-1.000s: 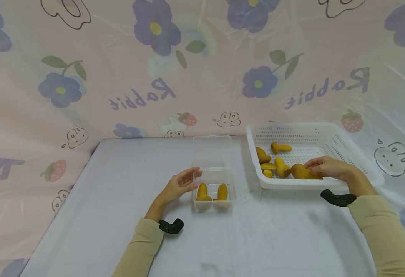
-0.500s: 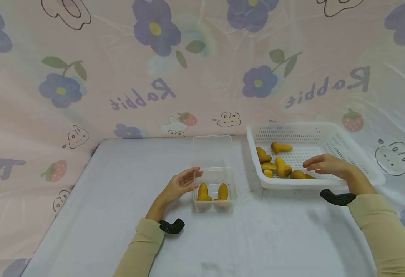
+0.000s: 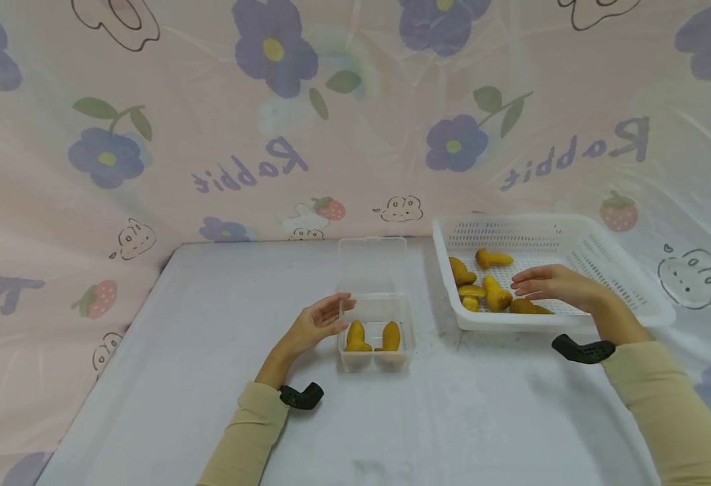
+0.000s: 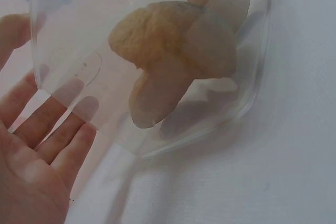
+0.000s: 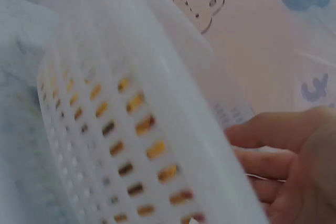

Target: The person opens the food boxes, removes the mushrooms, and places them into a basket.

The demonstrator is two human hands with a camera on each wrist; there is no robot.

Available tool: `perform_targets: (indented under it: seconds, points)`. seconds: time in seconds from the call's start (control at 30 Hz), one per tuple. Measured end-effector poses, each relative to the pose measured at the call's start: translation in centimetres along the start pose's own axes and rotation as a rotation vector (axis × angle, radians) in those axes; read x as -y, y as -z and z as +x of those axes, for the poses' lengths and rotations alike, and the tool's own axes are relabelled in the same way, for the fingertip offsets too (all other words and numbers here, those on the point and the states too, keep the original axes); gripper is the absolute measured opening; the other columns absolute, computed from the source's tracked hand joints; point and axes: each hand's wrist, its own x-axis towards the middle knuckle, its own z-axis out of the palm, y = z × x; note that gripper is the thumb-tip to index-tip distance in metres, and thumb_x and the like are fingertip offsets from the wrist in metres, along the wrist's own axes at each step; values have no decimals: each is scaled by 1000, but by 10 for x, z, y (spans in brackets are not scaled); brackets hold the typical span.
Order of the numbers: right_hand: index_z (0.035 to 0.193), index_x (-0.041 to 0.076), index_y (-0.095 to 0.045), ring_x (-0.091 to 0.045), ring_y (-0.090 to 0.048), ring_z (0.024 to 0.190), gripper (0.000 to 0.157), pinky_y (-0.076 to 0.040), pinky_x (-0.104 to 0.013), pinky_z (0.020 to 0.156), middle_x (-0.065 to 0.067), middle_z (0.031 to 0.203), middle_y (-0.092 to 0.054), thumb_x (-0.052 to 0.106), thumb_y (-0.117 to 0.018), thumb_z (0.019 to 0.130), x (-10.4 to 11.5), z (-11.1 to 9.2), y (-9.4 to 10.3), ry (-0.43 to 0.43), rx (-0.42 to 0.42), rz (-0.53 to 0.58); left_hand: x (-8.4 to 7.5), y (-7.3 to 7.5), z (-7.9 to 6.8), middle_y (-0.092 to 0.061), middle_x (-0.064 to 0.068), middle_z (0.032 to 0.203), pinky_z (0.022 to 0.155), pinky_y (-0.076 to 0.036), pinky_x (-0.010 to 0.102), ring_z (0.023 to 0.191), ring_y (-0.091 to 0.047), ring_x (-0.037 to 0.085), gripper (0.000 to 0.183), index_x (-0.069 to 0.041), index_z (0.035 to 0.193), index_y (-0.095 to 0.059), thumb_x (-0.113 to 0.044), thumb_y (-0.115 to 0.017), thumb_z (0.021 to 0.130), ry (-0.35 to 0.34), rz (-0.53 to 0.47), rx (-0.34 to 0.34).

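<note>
My left hand (image 3: 314, 329) rests its fingers against the left side of a clear plastic box (image 3: 408, 317). Through that box's wall in the left wrist view, the fingertips (image 4: 86, 107) show dimly. Inside the box lie two yellow-brown mushrooms, a left one (image 3: 357, 337) and a right one (image 3: 391, 337). Over the white perforated basket (image 3: 619, 277) hovers my right hand (image 3: 558, 285), fingers extended and holding nothing. Just below it a mushroom (image 3: 525, 307) lies along the front wall, partly hidden by the rim. Another mushroom (image 3: 496, 295) is right beside the fingertips.
More mushrooms lie in the basket: one with its stem pointing right (image 3: 494, 258) and a few at the left wall (image 3: 461, 272). The box's clear lid (image 3: 372, 264) is folded back behind it. A printed curtain (image 3: 355, 135) rises behind the white table (image 3: 240, 290).
One second ago my right hand held a mushroom up at the basket's front; it let go and the mushroom now lies lower. The hand then moved left. The left hand stayed put.
</note>
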Motion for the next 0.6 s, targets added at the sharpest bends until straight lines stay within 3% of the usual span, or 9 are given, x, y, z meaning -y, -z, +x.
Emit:
perform_targets:
  seconds: [0.17, 0.3, 0.4, 0.6]
  points:
    - [136, -13, -41, 7, -62, 101, 49, -56, -41, 98, -34, 135, -52, 21, -45, 101, 17, 3, -7, 41, -11, -14, 0, 0, 0, -47, 25, 146, 117, -37, 29, 139, -42, 39, 60, 1, 143, -39, -14, -66, 91, -11, 2, 2]
    - [136, -10, -44, -21, -65, 113, 48, -53, -49, 102, -32, 135, -54, 24, -44, 102, 33, 3, -13, 56, -29, -30, 0, 0, 1, -47, 25, 145, 118, -37, 33, 139, -42, 40, 62, 3, 143, -39, -15, -67, 91, -16, 8, 0]
    - [136, -8, -46, -32, -63, 116, 48, -51, -52, 104, -32, 135, -54, 25, -45, 101, 47, 2, -17, 65, -33, -17, 1, 0, 1, -47, 25, 145, 118, -36, 33, 139, -43, 40, 62, 3, 143, -39, -15, -67, 91, -13, 7, -4]
    - [136, -6, -47, -32, -62, 118, 47, -50, -51, 105, -27, 134, -57, 26, -46, 102, 72, -2, -32, 100, -41, 4, 2, 0, 1, -47, 26, 145, 117, -37, 32, 138, -43, 41, 64, 6, 143, -37, -16, -67, 90, -23, 6, -1]
